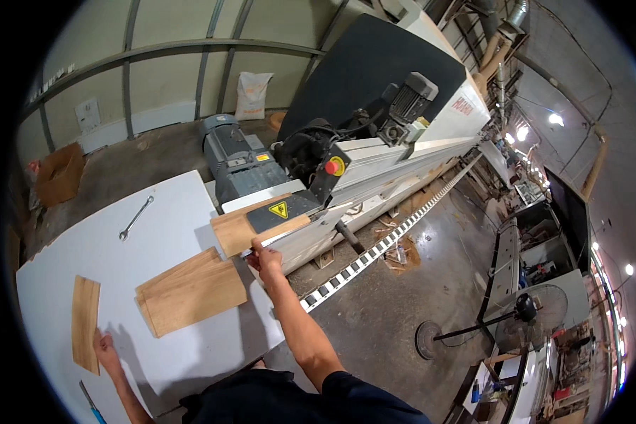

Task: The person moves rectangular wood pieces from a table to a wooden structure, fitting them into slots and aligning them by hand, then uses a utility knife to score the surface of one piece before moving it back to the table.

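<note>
On the white table (184, 212), my left hand (107, 353) is closed at the right edge of a narrow wood-grain board (85, 318), pinching it. My right hand (266, 260) reaches to the machine, its fingers curled at the near corner of another wood-grain board (231, 234). That board lies partly under a dark plate (286, 212) with a yellow warning triangle. Between my hands, several wider wood-grain boards (191, 293) lie in a low, uneven stack. The fingertips of both hands are partly hidden.
A wrench (136, 219) lies on the table, and a blue-handled tool (92, 403) at its near left. The long machine carries a grey motor (237, 159), a red stop button (334, 167) and a slatted white rail (396, 240). A pedestal fan (523, 311) stands right.
</note>
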A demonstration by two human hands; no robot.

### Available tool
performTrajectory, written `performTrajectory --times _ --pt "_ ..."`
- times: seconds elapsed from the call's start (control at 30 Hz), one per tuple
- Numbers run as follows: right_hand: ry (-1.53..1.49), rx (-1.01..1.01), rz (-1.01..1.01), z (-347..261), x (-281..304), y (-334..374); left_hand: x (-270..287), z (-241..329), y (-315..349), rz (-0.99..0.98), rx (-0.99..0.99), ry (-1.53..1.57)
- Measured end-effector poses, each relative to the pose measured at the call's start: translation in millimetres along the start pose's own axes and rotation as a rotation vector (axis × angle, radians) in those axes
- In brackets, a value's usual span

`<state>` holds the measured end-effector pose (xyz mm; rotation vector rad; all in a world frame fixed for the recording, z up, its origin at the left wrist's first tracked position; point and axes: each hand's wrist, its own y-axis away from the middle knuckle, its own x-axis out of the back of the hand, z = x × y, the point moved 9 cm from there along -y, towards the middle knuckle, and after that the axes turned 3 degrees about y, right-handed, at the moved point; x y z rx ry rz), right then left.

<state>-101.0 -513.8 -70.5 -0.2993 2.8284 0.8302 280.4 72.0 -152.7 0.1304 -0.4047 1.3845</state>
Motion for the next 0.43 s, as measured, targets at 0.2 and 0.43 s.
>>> performTrajectory --times 0.2,0.43 --pt "-0.004 -0.010 -0.096 3.8 -15.5 32.3 -179.1 249.2 102.4 -0.486 -0.006 0.288" --pt "-0.094 -0.052 -0.428 66.1 -27.1 95.5 -269.4 282.1 155.0 -0.802 0.268 0.557"
